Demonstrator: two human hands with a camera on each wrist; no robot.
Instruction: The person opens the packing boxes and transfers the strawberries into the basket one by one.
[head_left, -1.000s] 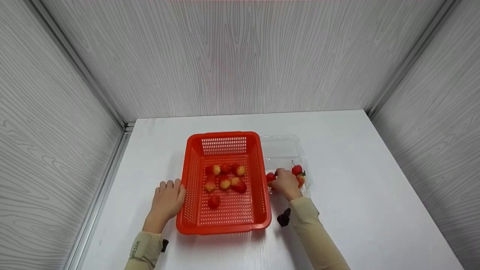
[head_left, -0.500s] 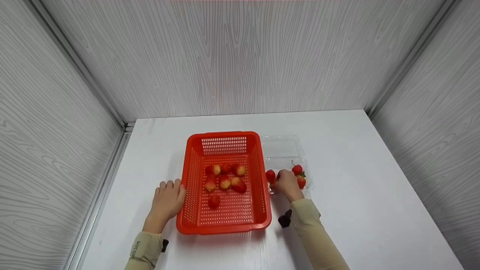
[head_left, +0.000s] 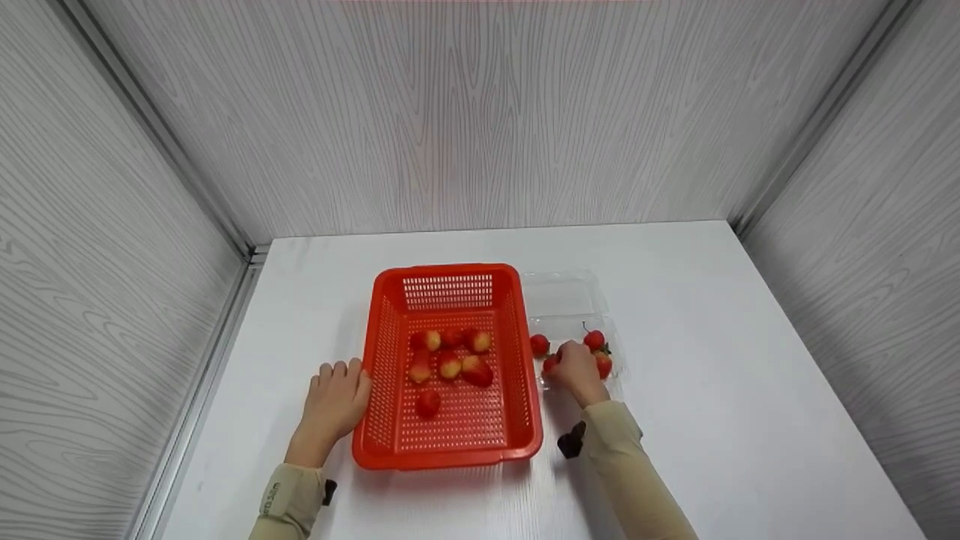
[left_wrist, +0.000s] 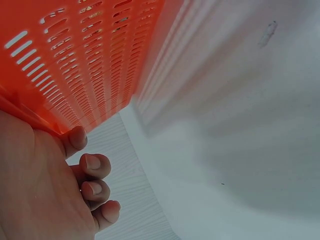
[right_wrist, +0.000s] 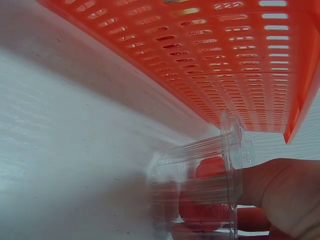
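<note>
My left hand [head_left: 335, 397] rests against the left rim of a red plastic basket [head_left: 531, 420]. In the left wrist view its fingers [left_wrist: 95, 165] are loosely bent beside the basket wall. Inside the basket lie several red-and-yellow fruits [head_left: 450, 364] and a rounder red one [head_left: 428, 403]. My right hand [head_left: 579, 373] reaches into a clear plastic box [head_left: 559, 327] and pinches a strawberry [head_left: 551, 365], partly hidden by the fingers. Other red fruits in the box are one at the left [head_left: 539, 345], a stemmed cherry [head_left: 594, 340] and another strawberry [head_left: 603, 364].
The box's clear lid [head_left: 562, 292] lies open behind it, close to the basket's right side. All stand on a white table [head_left: 712, 375], enclosed by wood-grained panels [head_left: 480, 112] at the back and sides.
My right hand has shifted slightly right within the box, with its strawberry showing more. The left red fruit has moved slightly back. The left hand and the basket have stayed still.
</note>
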